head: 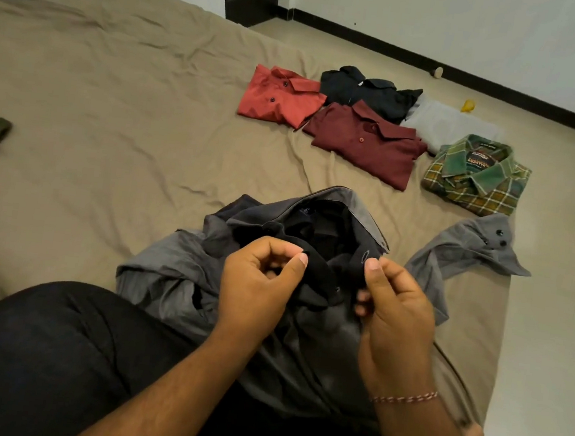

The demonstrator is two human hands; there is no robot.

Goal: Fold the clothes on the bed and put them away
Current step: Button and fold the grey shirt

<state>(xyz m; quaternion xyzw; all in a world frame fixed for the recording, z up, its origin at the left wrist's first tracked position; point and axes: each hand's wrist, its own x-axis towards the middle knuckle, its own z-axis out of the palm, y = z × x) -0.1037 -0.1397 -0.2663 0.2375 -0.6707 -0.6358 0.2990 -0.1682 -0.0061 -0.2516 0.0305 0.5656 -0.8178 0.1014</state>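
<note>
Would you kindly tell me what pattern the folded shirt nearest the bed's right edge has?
Green and yellow plaid shirt, seen in the head view.

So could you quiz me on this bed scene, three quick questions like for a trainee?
1. True or false: the green plaid shirt lies folded on the bed.
2. What do both hands grip? A) the grey shirt B) the maroon shirt C) nothing
3. Which folded shirt lies furthest left?

Key: 1 true. 2 A: the left hand and right hand pinch its front. 3 the red shirt.
</note>
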